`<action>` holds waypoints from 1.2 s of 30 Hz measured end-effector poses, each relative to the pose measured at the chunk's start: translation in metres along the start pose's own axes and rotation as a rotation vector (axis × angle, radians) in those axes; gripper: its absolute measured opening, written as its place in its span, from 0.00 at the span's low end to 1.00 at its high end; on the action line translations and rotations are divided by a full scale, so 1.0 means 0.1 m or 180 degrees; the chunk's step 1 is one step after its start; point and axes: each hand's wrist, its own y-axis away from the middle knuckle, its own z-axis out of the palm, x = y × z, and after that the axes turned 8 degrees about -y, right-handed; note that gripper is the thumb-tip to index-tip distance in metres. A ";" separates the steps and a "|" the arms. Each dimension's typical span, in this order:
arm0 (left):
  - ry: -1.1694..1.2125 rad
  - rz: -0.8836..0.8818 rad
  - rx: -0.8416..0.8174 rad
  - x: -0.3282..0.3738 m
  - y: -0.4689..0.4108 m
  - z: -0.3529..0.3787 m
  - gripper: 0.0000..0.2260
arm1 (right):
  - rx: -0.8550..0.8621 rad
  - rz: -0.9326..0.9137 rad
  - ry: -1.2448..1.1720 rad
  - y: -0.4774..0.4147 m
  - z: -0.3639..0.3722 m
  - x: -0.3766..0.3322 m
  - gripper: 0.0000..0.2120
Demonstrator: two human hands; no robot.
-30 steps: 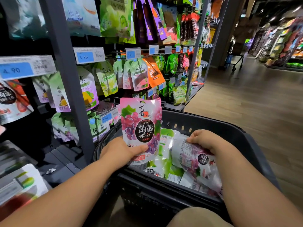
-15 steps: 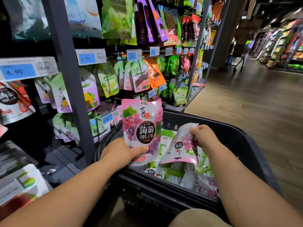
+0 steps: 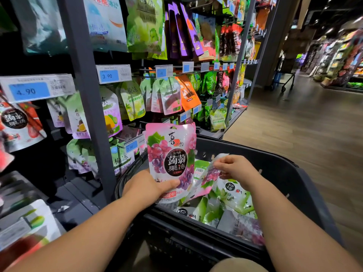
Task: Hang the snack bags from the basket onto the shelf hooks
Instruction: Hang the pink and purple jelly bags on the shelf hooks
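Note:
My left hand point(image 3: 146, 188) grips the bottom of an upright pink grape jelly bag point(image 3: 170, 154), held over the left rim of the black basket point(image 3: 290, 181). My right hand point(image 3: 236, 170) pinches the top of a second pink grape bag point(image 3: 208, 179), which hangs tilted just above the pile inside. Several green and pink snack bags point(image 3: 225, 205) lie in the basket. The shelf hooks point(image 3: 176, 72) to the left carry rows of hanging pouches under blue price tags.
A dark grey shelf upright point(image 3: 88, 99) stands just left of the basket. More hanging bags point(image 3: 17, 122) fill the near left bay. Wooden aisle floor point(image 3: 294, 124) opens to the right, with a cart point(image 3: 284, 79) far back.
My right hand has lifted the second pink bag out of the pile and brought it up and left toward the first bag. The left hand has held its bag nearly still.

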 end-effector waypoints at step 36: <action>0.2019 -0.0286 0.0683 0.04 0.05 -0.25 0.36 | 0.0370 -0.0475 -0.1149 -0.01 0.06 -0.31 0.11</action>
